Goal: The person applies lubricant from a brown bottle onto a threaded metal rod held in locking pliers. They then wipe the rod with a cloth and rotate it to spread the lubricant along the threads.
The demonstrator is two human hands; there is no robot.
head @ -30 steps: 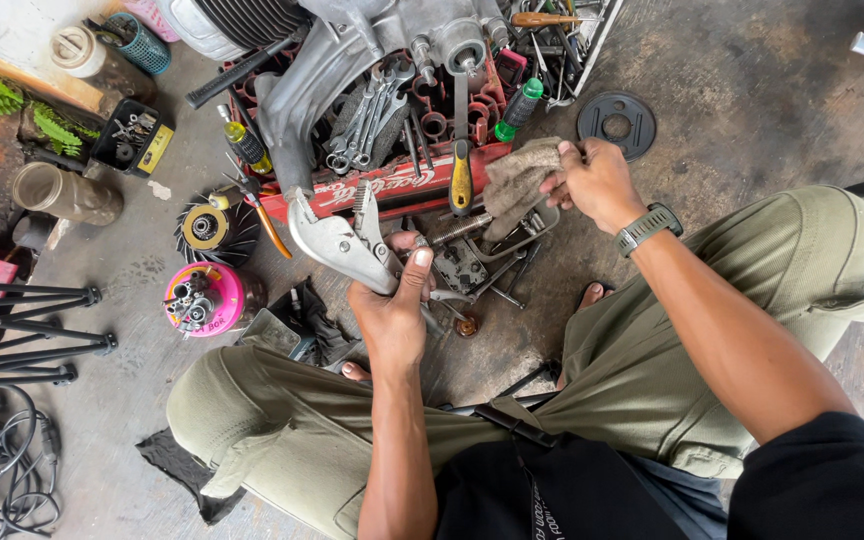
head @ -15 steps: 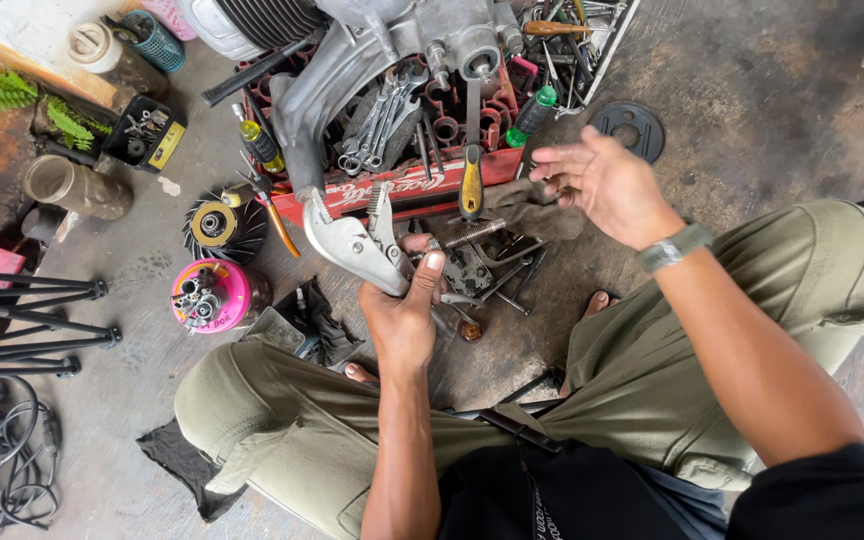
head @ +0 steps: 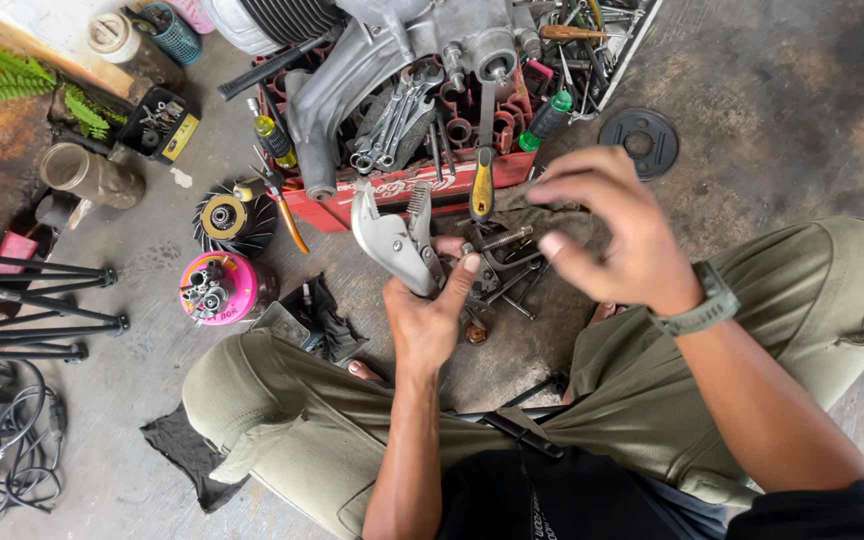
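Head view shows a person sitting cross-legged on the concrete floor [head: 802,120], olive trousers nearest to the camera. The left hand [head: 427,320] rises between the knees, and its grip is closed around the handles of silver locking pliers [head: 392,240], which point up and away from the body; whether the pliers' jaws bite anything cannot be told. The right hand [head: 602,235] hovers just beside them, fingers half curled and apart, holding nothing that can be seen. Below both hands lies a small pile of bolts and metal parts [head: 502,270] on a dark cloth.

As a judgement, the work looks in its middle: the parts are loose on the floor, and the engine [head: 402,40] further away is surely not assembled again.

To the left stands a pink round tub [head: 217,288] filled with small metal pieces, next to a finned fan wheel [head: 232,215]. Further away, a red crate [head: 402,160] carries wrenches, sockets and screwdrivers, with a yellow-handled screwdriver [head: 482,180] leaning at its front. A black disc [head: 638,140] lies alone, well apart at the right.
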